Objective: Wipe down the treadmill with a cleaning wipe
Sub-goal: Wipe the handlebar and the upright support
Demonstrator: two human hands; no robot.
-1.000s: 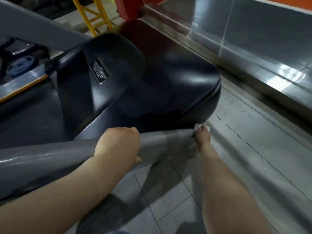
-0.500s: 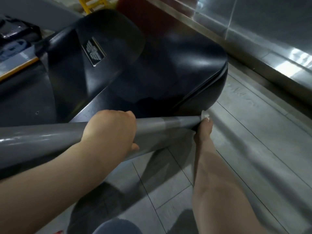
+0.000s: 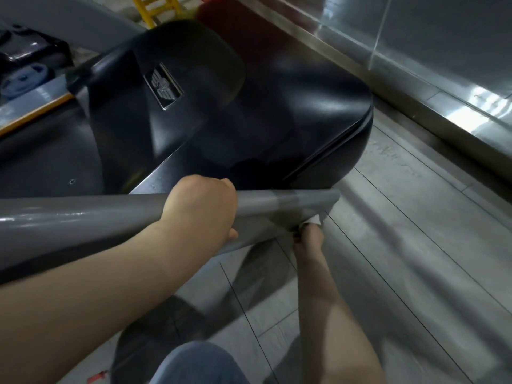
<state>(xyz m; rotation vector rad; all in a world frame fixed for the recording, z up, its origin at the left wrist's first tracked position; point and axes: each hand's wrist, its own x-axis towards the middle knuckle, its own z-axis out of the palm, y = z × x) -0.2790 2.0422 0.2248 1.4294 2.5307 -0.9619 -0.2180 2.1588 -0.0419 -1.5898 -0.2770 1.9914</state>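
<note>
You're seeing a dim, soft frame. Glare streaks the metal wall panel [image 3: 471, 101] and the black motor cover [image 3: 318, 106]; motion blur smears the floor [image 3: 415, 245], and wide-angle distortion bends the gray handrail [image 3: 83, 217].

1. The fingers of the left hand [image 3: 201, 207] curl over the far side of the grey rail [image 3: 83, 220] and are hidden; only the thumb tip shows below.
2. The wipe [image 3: 314, 218] is mostly covered by the rail's end and the right hand [image 3: 309, 239]; only a small white corner shows.
3. The right hand's fingers cannot be made out individually.
4. The rail is cut off by the left picture edge.
5. The badge [image 3: 164, 85] on the black treadmill cover [image 3: 277, 106] is blurred; its lettering is unreadable.
6. The yellow frame [image 3: 155, 8] is cut off by the top edge.
7. The small red object [image 3: 97, 376] on the floor [image 3: 415, 245] is too small to identify.
</note>
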